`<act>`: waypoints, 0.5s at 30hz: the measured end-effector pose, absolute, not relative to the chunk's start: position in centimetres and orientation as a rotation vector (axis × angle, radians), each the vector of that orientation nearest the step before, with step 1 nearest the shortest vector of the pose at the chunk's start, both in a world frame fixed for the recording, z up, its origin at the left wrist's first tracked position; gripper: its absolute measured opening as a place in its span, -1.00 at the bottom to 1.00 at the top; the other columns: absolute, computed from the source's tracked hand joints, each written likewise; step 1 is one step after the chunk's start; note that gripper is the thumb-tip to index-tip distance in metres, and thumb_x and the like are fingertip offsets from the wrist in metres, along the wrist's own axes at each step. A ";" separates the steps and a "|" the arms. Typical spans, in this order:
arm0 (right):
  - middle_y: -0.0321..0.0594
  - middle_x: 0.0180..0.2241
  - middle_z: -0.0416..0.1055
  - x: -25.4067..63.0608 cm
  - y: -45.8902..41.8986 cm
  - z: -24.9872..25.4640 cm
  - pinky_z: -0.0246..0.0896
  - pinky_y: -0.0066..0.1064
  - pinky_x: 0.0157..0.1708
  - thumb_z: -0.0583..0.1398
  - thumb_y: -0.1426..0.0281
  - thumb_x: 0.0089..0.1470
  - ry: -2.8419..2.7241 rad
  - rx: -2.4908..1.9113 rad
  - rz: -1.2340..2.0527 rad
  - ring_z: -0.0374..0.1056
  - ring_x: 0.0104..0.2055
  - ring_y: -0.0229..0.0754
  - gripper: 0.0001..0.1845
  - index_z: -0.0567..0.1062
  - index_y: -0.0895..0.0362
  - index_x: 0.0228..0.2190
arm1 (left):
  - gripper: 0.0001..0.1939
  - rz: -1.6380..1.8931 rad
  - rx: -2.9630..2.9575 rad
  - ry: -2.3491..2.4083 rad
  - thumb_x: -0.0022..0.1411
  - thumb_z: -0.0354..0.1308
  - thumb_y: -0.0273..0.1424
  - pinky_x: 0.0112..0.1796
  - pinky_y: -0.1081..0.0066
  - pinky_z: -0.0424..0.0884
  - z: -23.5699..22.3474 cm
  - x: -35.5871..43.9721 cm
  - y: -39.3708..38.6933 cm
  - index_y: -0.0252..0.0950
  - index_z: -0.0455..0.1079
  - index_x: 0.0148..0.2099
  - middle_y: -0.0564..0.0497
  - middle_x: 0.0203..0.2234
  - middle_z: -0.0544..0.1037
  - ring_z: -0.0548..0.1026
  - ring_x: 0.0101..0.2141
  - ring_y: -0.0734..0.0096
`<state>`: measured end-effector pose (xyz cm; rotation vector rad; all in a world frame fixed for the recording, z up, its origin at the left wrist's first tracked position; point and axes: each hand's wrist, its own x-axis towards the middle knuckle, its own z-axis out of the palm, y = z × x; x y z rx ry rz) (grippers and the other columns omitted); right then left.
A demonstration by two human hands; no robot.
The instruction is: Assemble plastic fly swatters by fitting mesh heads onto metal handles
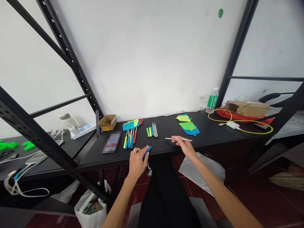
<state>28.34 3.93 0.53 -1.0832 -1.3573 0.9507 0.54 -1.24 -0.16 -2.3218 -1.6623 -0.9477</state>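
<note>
My left hand (138,161) is closed around a blue handle grip (147,152) at the front edge of the black table. To its right, my right hand (182,144) pinches a thin silver metal rod (169,138), held nearly level above the tabletop. Between and beyond the hands lie several loose metal rods (155,130) beside short green, yellow and blue handle grips (149,131). Hand-shaped plastic swatter heads (187,126) in yellow, green and blue lie at the right. On the left, several assembled fly swatters (131,131) rest in a fanned pile, with coloured handles toward me.
A small cardboard box (107,122) and a blurred-out flat item (111,142) are at the table's left. A water bottle (212,100), a yellow cable (257,132) and an open carton (247,108) stand at the right. Black shelf posts (71,58) frame both sides.
</note>
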 end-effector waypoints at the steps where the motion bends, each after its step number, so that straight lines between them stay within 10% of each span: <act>1: -0.08 -0.19 0.61 28.2 3.9 0.5 0.31 -0.22 -0.05 0.09 0.01 0.22 -1.368 -1.092 0.949 0.45 -0.03 0.01 -0.50 0.64 0.07 -0.13 | -0.58 -0.953 -2.323 -1.649 0.46 -0.09 -0.25 -0.15 0.11 0.41 -0.2 0.6 -1.3 -0.12 0.45 0.20 -0.08 -0.08 0.63 0.46 -0.16 0.10; 15: -0.17 -0.38 0.58 28.0 3.8 1.2 0.30 -0.40 -0.36 0.25 0.06 0.08 -1.278 -1.044 1.047 0.34 -0.44 -0.24 -0.64 0.54 0.10 -0.30 | -0.55 -0.785 -2.231 -1.596 0.45 -0.05 -0.16 0.17 0.00 0.22 -0.8 1.3 -1.4 -0.03 0.33 0.30 0.02 0.26 0.38 0.28 0.26 0.02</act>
